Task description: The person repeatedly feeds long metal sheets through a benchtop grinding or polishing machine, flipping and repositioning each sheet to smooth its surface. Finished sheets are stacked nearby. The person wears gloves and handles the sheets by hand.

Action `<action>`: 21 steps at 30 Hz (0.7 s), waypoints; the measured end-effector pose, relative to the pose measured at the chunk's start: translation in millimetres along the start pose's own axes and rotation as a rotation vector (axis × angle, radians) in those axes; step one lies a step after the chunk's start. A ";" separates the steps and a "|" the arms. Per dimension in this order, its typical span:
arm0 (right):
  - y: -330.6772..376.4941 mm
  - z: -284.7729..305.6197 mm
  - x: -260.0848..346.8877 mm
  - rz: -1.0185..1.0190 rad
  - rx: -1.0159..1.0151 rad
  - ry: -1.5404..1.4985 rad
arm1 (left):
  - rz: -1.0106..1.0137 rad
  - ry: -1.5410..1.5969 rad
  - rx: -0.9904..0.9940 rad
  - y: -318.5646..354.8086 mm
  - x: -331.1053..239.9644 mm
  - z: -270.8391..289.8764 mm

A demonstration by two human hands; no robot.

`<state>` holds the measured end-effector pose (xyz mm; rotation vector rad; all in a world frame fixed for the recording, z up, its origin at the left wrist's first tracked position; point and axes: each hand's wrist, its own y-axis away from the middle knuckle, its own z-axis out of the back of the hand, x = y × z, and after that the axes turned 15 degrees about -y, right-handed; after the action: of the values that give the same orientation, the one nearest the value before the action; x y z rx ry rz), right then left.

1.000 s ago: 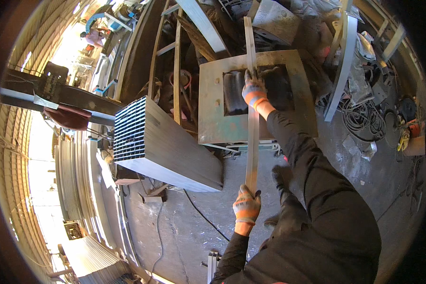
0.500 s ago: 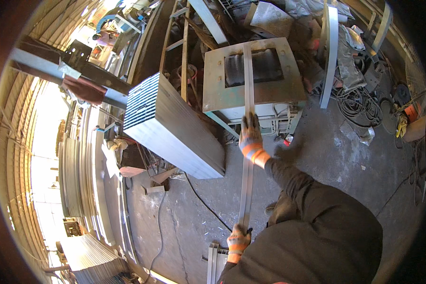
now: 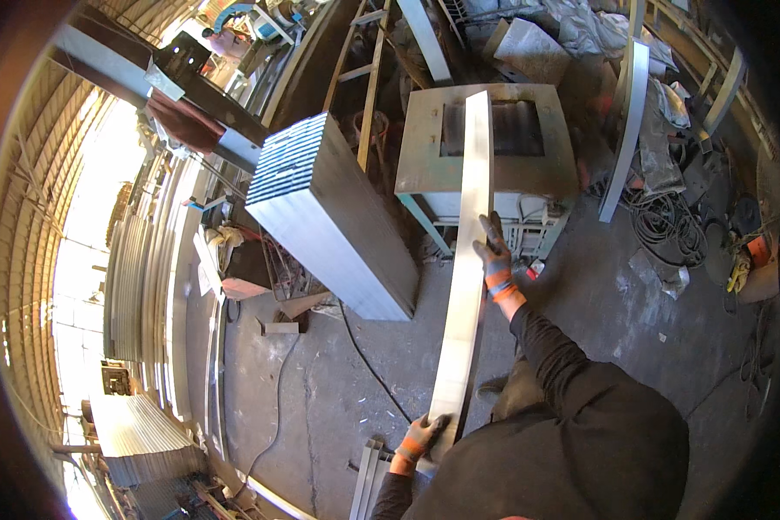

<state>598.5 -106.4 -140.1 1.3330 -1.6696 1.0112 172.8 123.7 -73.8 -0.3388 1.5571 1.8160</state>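
Observation:
A long, shiny silver metal profile [image 3: 464, 325] runs away from me across the middle, its broad face turned up. My left hand [image 3: 420, 438], in a grey and orange work glove, is closed on its near end. Farther along, my right hand [image 3: 496, 260], gloved alike, grips the right edge, part of its fingers hidden behind the metal. The far end lies over a greenish metal stand [image 3: 420, 165] with a dark opening in its top. Left of the profile, a neat stack of similar silver profiles [image 3: 338, 234] rests at a slant.
Short metal pieces [image 3: 368, 477] lie by my left hand. A black cable [image 3: 368, 368] crosses the concrete floor. An upright metal post [image 3: 626, 130] and coiled cables [image 3: 672, 225] are at right. Long profiles [image 3: 147, 295] lie along the left; a person [image 3: 227, 42] is far back.
The profile has been turned from its narrow side to its broad face. My right hand has shifted from on top of it to its right edge; my left hand stays at the near end.

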 end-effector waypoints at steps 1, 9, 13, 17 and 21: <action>-26.5 10.0 -3.0 0.133 0.016 0.077 | 0.013 0.003 -0.040 -20.0 -16.5 -10.2; -317.0 26.1 -37.9 0.407 0.278 1.208 | -0.614 -1.057 -0.415 -224.9 -214.5 -21.1; -454.7 30.3 -56.5 0.223 0.143 1.407 | -0.639 -0.978 -0.477 -341.7 -318.9 -27.6; -544.8 39.5 -71.9 0.059 0.194 1.612 | -0.671 -0.888 -0.419 -409.2 -377.3 -19.6; -554.8 33.5 -76.8 0.067 0.189 1.519 | -0.674 -0.992 -0.413 -417.2 -387.0 -15.8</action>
<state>1153.6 -186.4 -155.7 0.2630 -0.4345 1.6056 719.1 -13.8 -155.3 -0.0835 0.3133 1.3741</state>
